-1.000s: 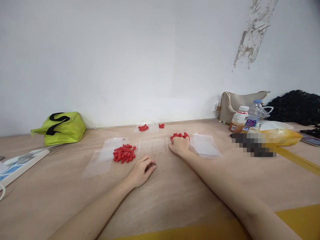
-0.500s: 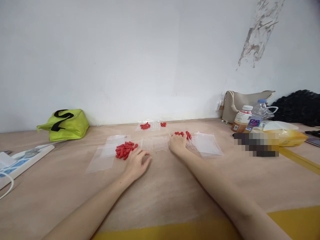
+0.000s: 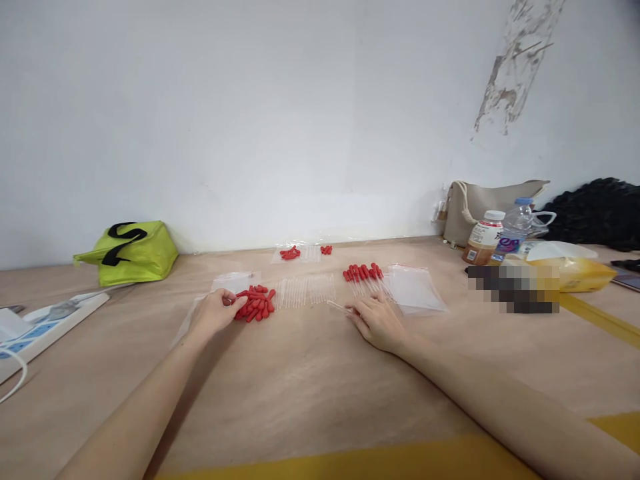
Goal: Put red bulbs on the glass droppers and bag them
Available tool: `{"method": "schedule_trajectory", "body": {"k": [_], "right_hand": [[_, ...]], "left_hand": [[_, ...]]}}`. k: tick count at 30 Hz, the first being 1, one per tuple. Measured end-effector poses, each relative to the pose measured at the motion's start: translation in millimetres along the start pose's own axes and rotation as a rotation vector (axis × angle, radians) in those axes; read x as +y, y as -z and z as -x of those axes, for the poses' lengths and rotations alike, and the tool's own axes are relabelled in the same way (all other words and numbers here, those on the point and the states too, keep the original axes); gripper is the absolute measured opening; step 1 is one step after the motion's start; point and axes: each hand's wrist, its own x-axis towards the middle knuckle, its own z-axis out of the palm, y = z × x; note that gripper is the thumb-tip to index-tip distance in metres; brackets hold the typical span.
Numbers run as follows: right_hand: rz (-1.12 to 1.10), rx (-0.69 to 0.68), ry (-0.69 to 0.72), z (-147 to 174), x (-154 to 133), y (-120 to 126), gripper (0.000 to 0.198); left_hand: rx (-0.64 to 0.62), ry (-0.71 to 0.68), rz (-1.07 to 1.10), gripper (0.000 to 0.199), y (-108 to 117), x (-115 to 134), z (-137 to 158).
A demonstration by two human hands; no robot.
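My left hand [image 3: 214, 313] is at the left side of a pile of red rubber bulbs [image 3: 259, 305], its thumb and fingertips pinched on one bulb. My right hand [image 3: 379, 321] holds a thin clear dropper tube [image 3: 338, 306] that points left from its fingertips. Between the hands, clear tubes [image 3: 306, 290] lie side by side in a row. Just beyond my right hand lie several droppers with red bulbs fitted on their tubes [image 3: 363, 271]. Clear plastic bags lie under the left hand and beside the droppers, the right one a zip bag [image 3: 416, 288].
Near the wall lies another bag with red bulbs [image 3: 290, 253] and tubes. A green bag [image 3: 137, 250] and a power strip [image 3: 50, 330] are at left. Bottles [image 3: 484, 237], a grey bag [image 3: 493, 200] and a yellow tissue pack [image 3: 570, 270] stand at right.
My left hand has moved from the pile's right side to its left and pinches a bulb. My right hand has drawn back from the fitted droppers and now holds a tube.
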Motion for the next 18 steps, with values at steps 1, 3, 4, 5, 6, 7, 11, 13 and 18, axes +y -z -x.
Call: {"method": "schedule_trajectory", "body": {"k": [1,3,4,5,6,7,11,13,18], "right_hand": [[-0.004,-0.006,-0.008,0,-1,0,0.019],[-0.011,-0.015,-0.01,-1,-3,0,0.019],[-0.014,-0.015,-0.006,-1,-4,0,0.019],[-0.018,-0.012,-0.001,-1,-4,0,0.019],[-0.023,-0.006,0.003,-1,-4,-1,0.019],[-0.028,0.0,0.005,-1,-3,-1,0.019],[-0.05,0.014,0.015,0,-1,-3,0.022],[-0.064,0.017,0.023,-1,-1,-3,0.022],[-0.098,0.02,0.028,-1,-4,-1,0.019]], "left_hand": [[-0.006,-0.01,0.015,0.036,-2,0,0],[-0.021,-0.039,0.038,0.033,-6,1,1],[-0.031,-0.051,0.043,0.031,-7,2,1],[-0.036,-0.056,0.042,0.029,-6,4,2],[-0.028,-0.056,0.036,0.027,-5,7,3],[0.0,-0.055,0.031,0.026,-2,11,5],[0.208,-0.182,0.171,0.019,4,37,20],[0.162,-0.291,0.33,0.018,-2,53,33],[-0.065,-0.531,0.424,0.015,-43,83,70]]}}
